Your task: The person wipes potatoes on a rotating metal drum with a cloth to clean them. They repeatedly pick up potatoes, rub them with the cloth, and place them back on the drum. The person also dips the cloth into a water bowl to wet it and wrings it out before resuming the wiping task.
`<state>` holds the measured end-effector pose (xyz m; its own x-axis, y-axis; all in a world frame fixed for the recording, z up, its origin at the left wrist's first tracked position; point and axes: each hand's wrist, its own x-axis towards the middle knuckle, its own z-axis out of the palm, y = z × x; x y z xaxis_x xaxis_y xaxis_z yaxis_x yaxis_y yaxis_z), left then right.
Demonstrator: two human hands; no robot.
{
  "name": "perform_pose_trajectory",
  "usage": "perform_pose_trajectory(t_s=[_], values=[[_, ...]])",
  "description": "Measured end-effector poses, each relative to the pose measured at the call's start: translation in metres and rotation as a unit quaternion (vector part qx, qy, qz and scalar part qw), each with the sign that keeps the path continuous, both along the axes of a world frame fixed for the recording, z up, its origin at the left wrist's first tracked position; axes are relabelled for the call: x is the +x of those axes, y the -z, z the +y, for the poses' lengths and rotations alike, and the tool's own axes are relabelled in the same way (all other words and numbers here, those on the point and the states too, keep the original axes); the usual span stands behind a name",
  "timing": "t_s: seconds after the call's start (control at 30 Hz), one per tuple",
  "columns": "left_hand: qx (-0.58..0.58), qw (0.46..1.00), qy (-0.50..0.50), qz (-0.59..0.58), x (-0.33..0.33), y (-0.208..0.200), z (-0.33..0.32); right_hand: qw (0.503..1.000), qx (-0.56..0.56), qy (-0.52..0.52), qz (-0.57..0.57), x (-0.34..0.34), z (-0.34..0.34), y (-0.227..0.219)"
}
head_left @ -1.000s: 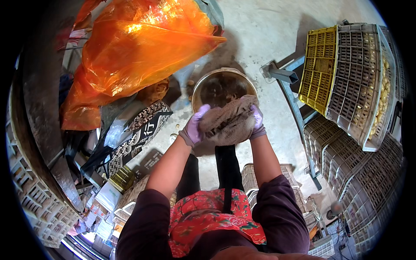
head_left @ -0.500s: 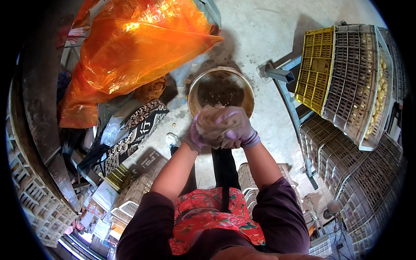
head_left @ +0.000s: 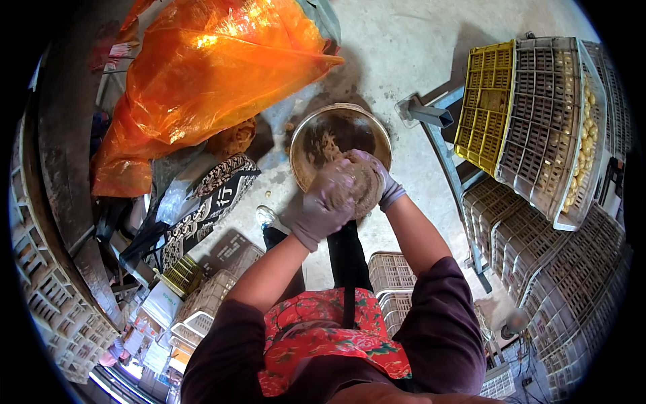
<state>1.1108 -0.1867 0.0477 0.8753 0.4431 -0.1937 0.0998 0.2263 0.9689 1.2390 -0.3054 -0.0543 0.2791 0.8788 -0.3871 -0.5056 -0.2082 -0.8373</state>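
Both my hands wear thin, pale purple gloves smeared with brown. They meet over the near rim of a round metal basin (head_left: 295, 149). Between them is a brown, wet-looking lump of paste (head_left: 367, 183), like mud or dough. My left hand (head_left: 328, 198) presses on the lump from the left with curled fingers. From the right, my right hand (head_left: 389, 186) cups it, its fingers partly hidden by the lump. Inside the basin lies more brown material (head_left: 328, 147), with a dark, wet-looking bottom around it.
A big orange plastic sheet (head_left: 215, 74) bulges at the upper left. Below it lies a black-and-white patterned bag (head_left: 208, 215). On the right, a metal frame (head_left: 441, 151) stands beside yellow (head_left: 486, 104) and grey plastic crates (head_left: 538, 114), one holding small yellowish pieces.
My hands have turned around the lump: the left has come over its left side and the right has shifted rightward. More of the basin's inside and its brown contents now show.
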Motion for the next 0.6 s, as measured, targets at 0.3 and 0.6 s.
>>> perform_pose_trajectory(t_s=[0.3, 0.6], values=[[0.447, 0.877, 0.102, -0.143, 0.007, 0.016, -0.021, 0.796, 0.057, -0.274, -0.537, 0.031, 0.018, -0.01], [0.457, 0.824, 0.299, -0.152, -0.007, 0.06, -0.029, 0.892, -0.027, -0.286, -0.35, 0.021, -0.008, 0.036]])
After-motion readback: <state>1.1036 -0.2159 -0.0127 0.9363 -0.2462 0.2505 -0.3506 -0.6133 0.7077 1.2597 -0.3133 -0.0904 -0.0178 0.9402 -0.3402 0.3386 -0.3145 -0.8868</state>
